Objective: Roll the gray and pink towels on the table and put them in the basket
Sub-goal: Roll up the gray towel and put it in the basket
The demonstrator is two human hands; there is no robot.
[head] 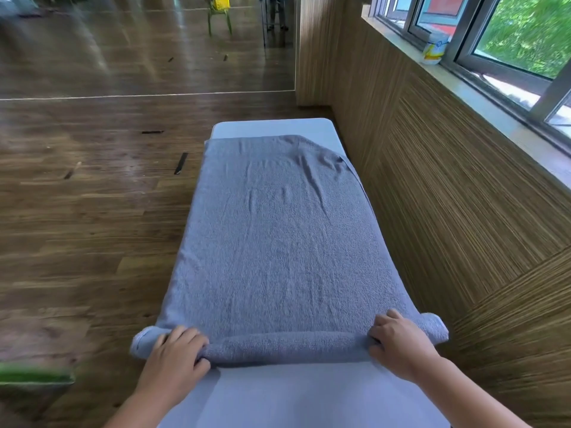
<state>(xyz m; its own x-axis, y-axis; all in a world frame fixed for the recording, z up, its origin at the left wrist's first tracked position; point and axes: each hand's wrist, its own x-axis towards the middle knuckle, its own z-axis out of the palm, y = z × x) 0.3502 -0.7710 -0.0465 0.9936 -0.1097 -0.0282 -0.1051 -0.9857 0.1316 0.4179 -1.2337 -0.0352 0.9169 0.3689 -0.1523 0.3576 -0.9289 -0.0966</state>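
Wood-panel wall [463, 196] stands close beside your right hand [401, 347]; plank floor [92, 211] lies beyond your left hand [176, 353]. Both hands curl over a thin roll [290, 345] at the near end of the gray towel [278, 236], one near each end, fingers on top. Ahead of your hands the rest lies flat along the narrow tabletop [278, 393], lightly creased, its far right corner hanging over the edge. Outside each hand a roll end overhangs the tabletop.

Risks, as judged:
- An uneven push from one hand would cone the roll.
- The unsupported middle between your hands may slacken.
- The overhanging sides could drag the towel toward the floor.
- Creases ahead would be rolled in.

Pink towel and basket are not in view.
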